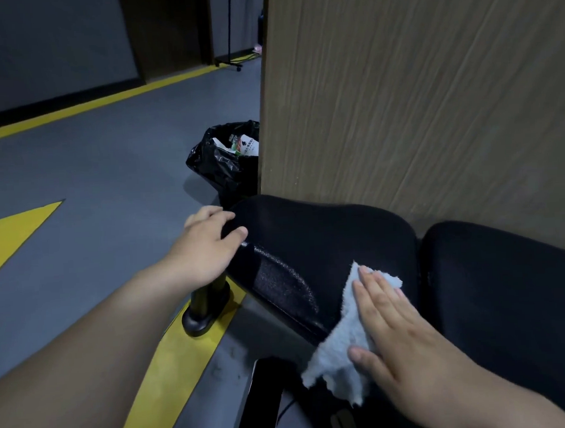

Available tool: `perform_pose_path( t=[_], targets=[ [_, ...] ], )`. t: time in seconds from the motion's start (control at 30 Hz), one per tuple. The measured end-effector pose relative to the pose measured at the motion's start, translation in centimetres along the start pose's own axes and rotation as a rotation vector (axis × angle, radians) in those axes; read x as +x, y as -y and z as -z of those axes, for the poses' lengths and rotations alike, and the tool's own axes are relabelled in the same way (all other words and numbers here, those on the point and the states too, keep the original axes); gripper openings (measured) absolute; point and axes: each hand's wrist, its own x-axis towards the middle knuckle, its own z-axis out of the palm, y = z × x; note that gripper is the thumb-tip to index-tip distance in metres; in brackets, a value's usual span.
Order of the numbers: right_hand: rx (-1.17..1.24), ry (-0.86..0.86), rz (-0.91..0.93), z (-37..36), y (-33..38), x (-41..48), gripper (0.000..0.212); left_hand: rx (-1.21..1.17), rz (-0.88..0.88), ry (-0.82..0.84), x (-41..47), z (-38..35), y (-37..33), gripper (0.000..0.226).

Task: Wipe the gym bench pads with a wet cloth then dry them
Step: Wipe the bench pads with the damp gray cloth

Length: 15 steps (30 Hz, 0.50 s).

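Observation:
A black gym bench has two pads: a seat pad [312,238] in the middle and a second pad [507,277] to its right. My left hand [207,247] grips the seat pad's far left end, thumb on top. My right hand [395,335] lies flat, fingers together, pressing a light blue cloth [343,331] onto the near right edge of the seat pad. The cloth hangs over the pad's front side. A wet, glossy patch [278,279] shows on the seat pad left of the cloth.
A wood-grain panel [415,92] stands right behind the bench. A bin with a black bag [219,161] sits on the floor beyond the seat pad. The bench's black foot [204,312] rests on a yellow floor stripe. A dark flat device [261,401] lies on the grey floor below.

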Motion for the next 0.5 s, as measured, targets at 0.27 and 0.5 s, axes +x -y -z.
perform_pose_path(
  t=[0.27,0.5],
  targets=[
    [0.082,0.105,-0.063,1.1,-0.9,1.6,0.078,0.180,-0.147,0.128,-0.5,-1.3,-1.9,0.089],
    [0.063,0.091,-0.192,2.1,-1.4,9.4,0.081,0.195,-0.125,0.133,-0.3,-1.7,-1.9,0.091]
  ],
)
